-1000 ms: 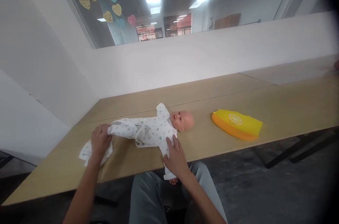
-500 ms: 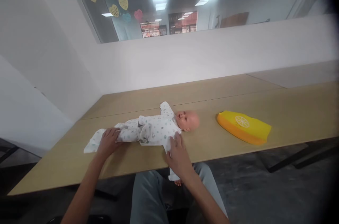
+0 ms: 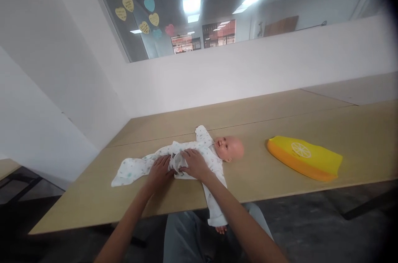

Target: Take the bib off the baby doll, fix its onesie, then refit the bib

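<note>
White cloth: the doll wears a printed white suit, so I see only the head and one bare foot of it.
Doll place: it lies on its back on the wooden table, head to my right, near the front edge.
Hidden: the belly part of the suit is under my two hands; what my fingertips do in the folds there I cannot see clearly.
Cut off: one suit leg hangs over the table edge to my lap; the other end of the suit lies flat and looks loose to my left.
Left hand: it rests on the suit at the doll's middle, fingers curled onto the cloth; if it pinches, I cannot tell.
Right hand: it lies just beside the left, fingers bent on the cloth at the chest; the grip is not clear.
Yellow pad: it lies flat, well apart to the right, with a lemon slice picture on top.
Containers: I see none on the table.
</note>
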`<state>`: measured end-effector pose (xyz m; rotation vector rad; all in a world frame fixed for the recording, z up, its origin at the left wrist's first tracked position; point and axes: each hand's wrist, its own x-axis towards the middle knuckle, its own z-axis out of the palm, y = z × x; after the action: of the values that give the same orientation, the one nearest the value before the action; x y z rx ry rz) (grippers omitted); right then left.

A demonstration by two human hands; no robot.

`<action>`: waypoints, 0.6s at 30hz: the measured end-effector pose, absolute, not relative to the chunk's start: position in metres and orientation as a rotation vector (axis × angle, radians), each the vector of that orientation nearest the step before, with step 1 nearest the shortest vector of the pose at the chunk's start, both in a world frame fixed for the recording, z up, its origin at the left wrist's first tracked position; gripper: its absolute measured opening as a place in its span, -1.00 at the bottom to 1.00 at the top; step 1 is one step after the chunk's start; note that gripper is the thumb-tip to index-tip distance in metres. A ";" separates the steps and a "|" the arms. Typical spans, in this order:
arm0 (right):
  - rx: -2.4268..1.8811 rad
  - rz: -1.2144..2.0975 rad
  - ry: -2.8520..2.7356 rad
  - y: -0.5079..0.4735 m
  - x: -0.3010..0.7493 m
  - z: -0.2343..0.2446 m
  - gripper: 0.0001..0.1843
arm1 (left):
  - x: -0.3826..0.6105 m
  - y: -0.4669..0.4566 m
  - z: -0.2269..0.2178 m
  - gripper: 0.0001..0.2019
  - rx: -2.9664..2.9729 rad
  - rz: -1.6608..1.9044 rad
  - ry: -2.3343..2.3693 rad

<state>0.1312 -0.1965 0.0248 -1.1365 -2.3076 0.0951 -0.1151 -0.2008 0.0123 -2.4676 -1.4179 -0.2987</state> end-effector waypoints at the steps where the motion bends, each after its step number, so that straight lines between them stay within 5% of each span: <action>1: -1.122 0.122 -2.290 -0.196 0.133 0.023 -0.26 | -0.110 -0.202 0.009 -0.45 -2.451 -0.288 -1.414; 12: -1.066 0.168 -2.234 -0.199 0.143 0.030 -0.40 | -0.108 -0.205 0.023 -0.51 -2.661 -0.417 -1.345; 18: -1.318 0.330 -2.244 -0.166 0.112 0.069 -0.41 | -0.094 -0.166 0.064 -0.56 -2.318 -0.512 -2.141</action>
<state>0.1120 -0.1656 0.0695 -1.3183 -2.2438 0.3300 -0.0940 -0.1656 0.0639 -2.3175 -2.1414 -0.5116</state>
